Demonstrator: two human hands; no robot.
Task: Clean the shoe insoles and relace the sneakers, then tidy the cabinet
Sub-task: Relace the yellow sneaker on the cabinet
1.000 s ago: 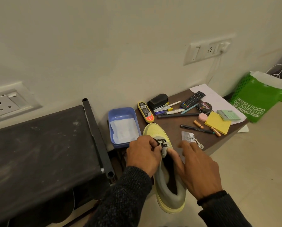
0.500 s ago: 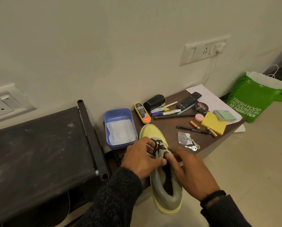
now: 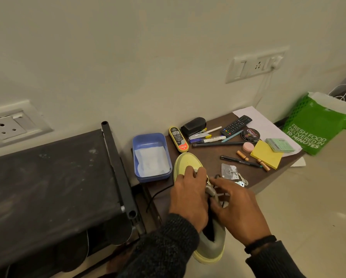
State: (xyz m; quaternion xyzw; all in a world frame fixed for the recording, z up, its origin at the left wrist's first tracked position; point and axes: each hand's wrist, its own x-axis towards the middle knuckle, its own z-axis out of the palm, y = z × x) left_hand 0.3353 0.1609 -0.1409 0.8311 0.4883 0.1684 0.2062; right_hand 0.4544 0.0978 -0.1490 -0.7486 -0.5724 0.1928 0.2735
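Relacing is in hand: both the left hand [image 3: 189, 194] and right hand [image 3: 235, 207] curl fingers around the sneaker [image 3: 188, 163] beside the blue tub [image 3: 136, 157], pinching its black lace [image 3: 218, 176], which next needs threading.

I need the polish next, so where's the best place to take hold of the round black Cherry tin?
Take the Cherry tin by its round side wall, coming straight down from above. It lies flat, lid up, so the rim is free for a grip. Set fingers left and right: a teal pen and a pink disc crowd its near side.
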